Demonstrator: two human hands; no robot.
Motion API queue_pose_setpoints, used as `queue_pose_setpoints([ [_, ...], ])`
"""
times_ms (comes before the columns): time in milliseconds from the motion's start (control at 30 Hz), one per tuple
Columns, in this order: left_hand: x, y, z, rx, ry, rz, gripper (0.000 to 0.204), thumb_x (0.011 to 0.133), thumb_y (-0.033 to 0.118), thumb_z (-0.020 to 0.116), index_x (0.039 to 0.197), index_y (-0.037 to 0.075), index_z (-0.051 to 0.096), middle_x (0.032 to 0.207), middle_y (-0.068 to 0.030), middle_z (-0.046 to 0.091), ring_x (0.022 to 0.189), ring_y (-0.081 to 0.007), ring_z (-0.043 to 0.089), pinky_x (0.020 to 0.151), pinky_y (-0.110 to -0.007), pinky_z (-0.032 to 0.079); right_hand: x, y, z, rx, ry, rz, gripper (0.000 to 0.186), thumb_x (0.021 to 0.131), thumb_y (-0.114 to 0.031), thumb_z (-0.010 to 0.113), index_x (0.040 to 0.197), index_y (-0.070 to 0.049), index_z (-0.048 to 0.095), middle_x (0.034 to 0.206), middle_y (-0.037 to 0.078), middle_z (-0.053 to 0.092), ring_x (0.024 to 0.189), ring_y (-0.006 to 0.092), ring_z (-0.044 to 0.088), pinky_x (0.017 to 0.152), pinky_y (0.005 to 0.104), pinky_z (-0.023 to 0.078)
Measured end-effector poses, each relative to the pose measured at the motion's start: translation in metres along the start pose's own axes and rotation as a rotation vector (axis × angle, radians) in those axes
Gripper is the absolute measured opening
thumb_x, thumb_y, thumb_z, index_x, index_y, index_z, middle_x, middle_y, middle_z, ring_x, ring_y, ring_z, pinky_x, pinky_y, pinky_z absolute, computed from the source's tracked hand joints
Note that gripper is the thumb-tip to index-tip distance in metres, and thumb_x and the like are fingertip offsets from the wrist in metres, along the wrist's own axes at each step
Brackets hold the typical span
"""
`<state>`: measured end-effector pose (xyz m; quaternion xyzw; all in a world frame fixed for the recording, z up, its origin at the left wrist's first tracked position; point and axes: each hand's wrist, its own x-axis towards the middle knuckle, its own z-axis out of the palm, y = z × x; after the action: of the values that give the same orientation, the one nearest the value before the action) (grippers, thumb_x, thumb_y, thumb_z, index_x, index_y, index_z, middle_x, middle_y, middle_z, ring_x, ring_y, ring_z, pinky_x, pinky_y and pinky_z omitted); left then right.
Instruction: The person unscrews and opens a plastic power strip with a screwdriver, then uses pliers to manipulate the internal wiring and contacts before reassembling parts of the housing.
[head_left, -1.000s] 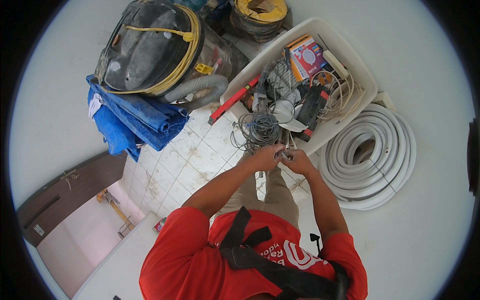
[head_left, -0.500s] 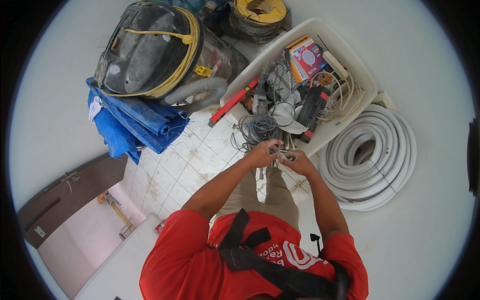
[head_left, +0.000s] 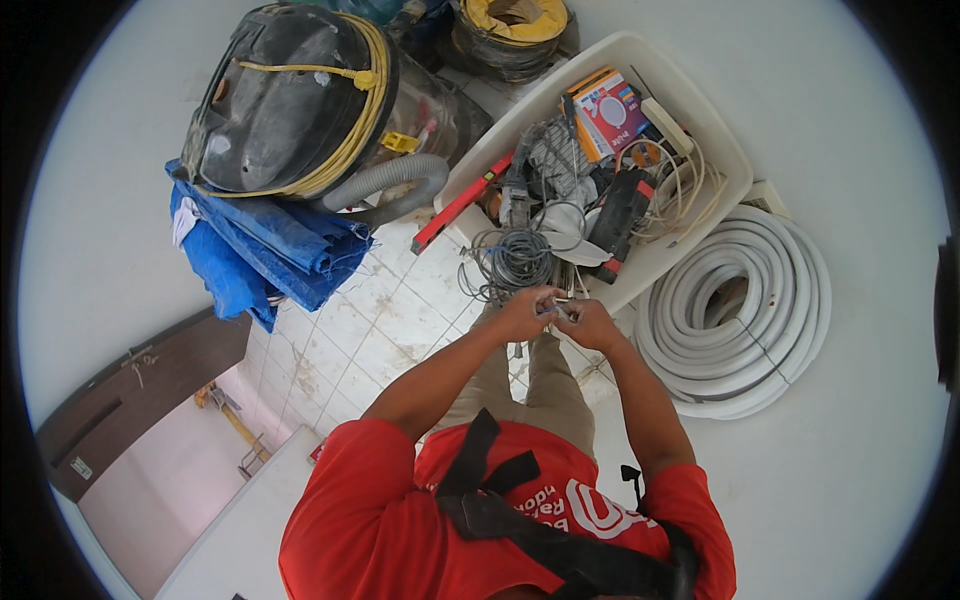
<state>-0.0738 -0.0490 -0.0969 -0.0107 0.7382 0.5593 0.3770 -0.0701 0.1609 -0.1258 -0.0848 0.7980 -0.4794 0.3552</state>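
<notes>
Grey cable [head_left: 515, 260], wound into a loose coil, lies at the near end of a white plastic tub [head_left: 702, 118] in the head view, just beyond the left hand [head_left: 530, 314]. That hand and the right hand [head_left: 592, 326] come together in front of the person's legs, fingers drawn into a narrow pinch around a small pale piece [head_left: 560, 309]; it sits between the 2 hands, too small to tell its kind. Inside the tub are a black-and-red tool [head_left: 626, 215], an orange-and-red box [head_left: 612, 112] and pale cord [head_left: 690, 190]. At its left edge leans a red spirit level [head_left: 462, 204]. Right of the tub lies a thick coil of white pipe [head_left: 793, 305]. To the left, a dusty black vacuum cleaner [head_left: 285, 110], wrapped in yellow cord [head_left: 376, 98], adjoins blue sheeting [head_left: 265, 248] above the tiled floor [head_left: 378, 325].
</notes>
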Motion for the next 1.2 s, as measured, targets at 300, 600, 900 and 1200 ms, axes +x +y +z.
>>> queue_pose_setpoints([
  [300, 0.032, 0.040, -0.136, 0.003, 0.482, -0.024, 0.033, 0.092, 0.008, 0.070, 0.122, -0.003, 0.060, 0.094, -0.0023, 0.064, 0.083, -0.0077, 0.056, 0.074, -0.025, 0.046, -0.070, 0.074, 0.008, -0.252, -0.154, 0.105, 0.036, 0.085, -0.036, 0.072, 0.102, -0.005, 0.073, 0.095, 0.019, 0.073, 0.089, 0.0397, 0.069, 0.080, 0.0473, 0.053],
  [600, 0.007, 0.021, -0.104, -0.185, 0.538, -0.006, 0.044, 0.092, 0.009, 0.071, 0.132, -0.005, 0.057, 0.094, -0.0025, 0.065, 0.086, -0.0106, 0.061, 0.080, -0.026, 0.050, 0.000, 0.011, -0.062, 0.224, 0.557, -0.167, 0.026, 0.101, -0.025, 0.063, 0.114, -0.003, 0.063, 0.081, 0.005, 0.065, 0.069, 0.0155, 0.060, 0.065, 0.0314, 0.050],
  [900, -0.046, -0.030, -0.104, -0.280, 0.632, -0.231, 0.060, 0.087, 0.018, 0.079, 0.137, -0.003, 0.055, 0.093, -0.0024, 0.065, 0.077, -0.0087, 0.057, 0.062, -0.023, 0.044, 0.046, -0.074, -0.166, 0.718, 0.848, -0.081, 0.027, 0.106, -0.035, 0.056, 0.112, -0.009, 0.060, 0.075, -0.005, 0.053, 0.054, 0.0033, 0.045, 0.044, 0.0200, 0.034],
  [1200, -0.040, -0.041, -0.093, -0.663, 0.623, -0.224, 0.055, 0.088, 0.017, 0.075, 0.136, -0.002, 0.055, 0.080, 0.0035, 0.060, 0.059, -0.0032, 0.047, 0.049, -0.020, 0.036, 0.110, -0.011, -0.181, 0.513, 0.736, -0.092, 0.026, 0.107, -0.027, 0.054, 0.120, -0.005, 0.059, 0.092, -0.002, 0.061, 0.070, 0.0029, 0.048, 0.057, 0.0207, 0.040],
])
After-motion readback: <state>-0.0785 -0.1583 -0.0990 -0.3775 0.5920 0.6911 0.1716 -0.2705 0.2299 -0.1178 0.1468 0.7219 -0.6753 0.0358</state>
